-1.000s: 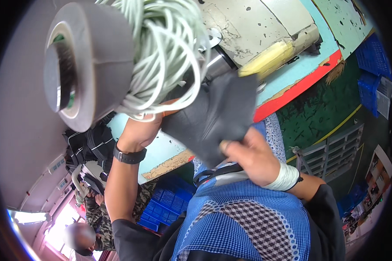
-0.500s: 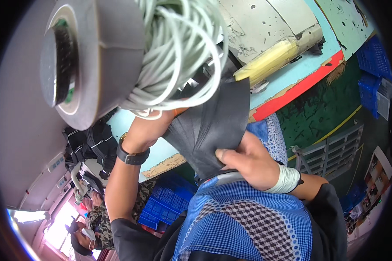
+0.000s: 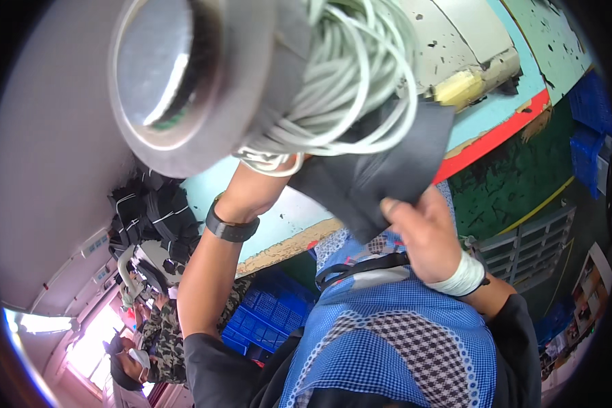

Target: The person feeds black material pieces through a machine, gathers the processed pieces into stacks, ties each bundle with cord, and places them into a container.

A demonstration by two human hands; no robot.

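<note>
Over a dark green floor (image 3: 486,197), a pale blue tabletop (image 3: 285,214) with a chipped red edge carries a beige machine body (image 3: 466,24), its near corner padded in yellow material (image 3: 457,88). Blue plastic crates (image 3: 262,309) sit low beyond the left forearm, near a person in a camouflage sleeve (image 3: 172,333). The smooth, flexible black sheet (image 3: 394,160) spans the space between the person's two hands, at the tabletop's near edge and above the blue checked apron (image 3: 387,333). The right hand (image 3: 423,234) grips its near edge, thumb on top, white thread (image 3: 461,275) wound around the wrist. The left hand (image 3: 255,194), above a black watch (image 3: 231,228), reaches behind a loose white cord coil (image 3: 347,88) beside a large grey spool (image 3: 241,115); its fingers are hidden, so I cannot tell whether they grip
</note>
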